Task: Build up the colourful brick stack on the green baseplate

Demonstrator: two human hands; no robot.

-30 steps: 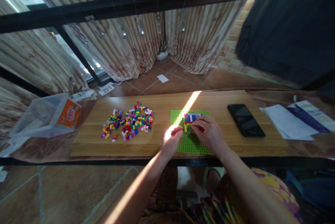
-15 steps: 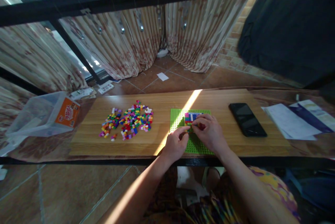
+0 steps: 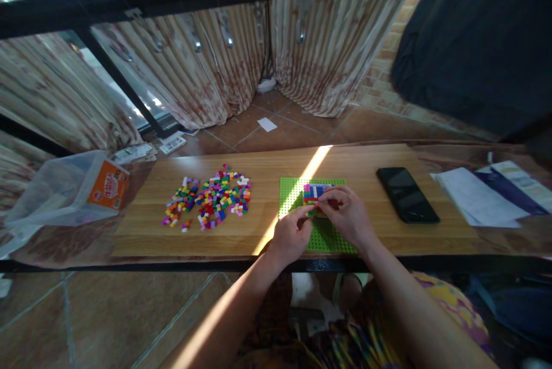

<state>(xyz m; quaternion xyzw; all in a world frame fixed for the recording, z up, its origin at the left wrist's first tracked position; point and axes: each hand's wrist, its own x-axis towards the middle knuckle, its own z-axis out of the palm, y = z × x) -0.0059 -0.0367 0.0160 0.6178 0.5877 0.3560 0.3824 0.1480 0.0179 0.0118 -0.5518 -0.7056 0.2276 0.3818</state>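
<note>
A green studded baseplate (image 3: 291, 188) lies on the wooden board, crossed by a strip of sunlight. On it stands a block of small building bricks (image 3: 314, 192) in blue, white, pink and red rows. My left hand (image 3: 294, 234) rests over the plate's near left part, its fingers closed together at the block's near edge. From the right, my right hand (image 3: 348, 216) reaches over the block with thumb and forefinger pinched at its near side. Whatever lies between the fingertips of either hand is too small and covered to make out.
Loose coloured bricks (image 3: 222, 199) lie in two heaps on the left of the wooden board (image 3: 146, 237). A black phone (image 3: 407, 195) lies at the right, with papers (image 3: 478, 196) beyond it. A clear plastic bin (image 3: 64, 191) with an orange label stands at the far left.
My right hand's fingertips have shifted slightly along the block's near edge, closer to my left fingertips. My left hand has barely moved. The whole view has tilted a little.
</note>
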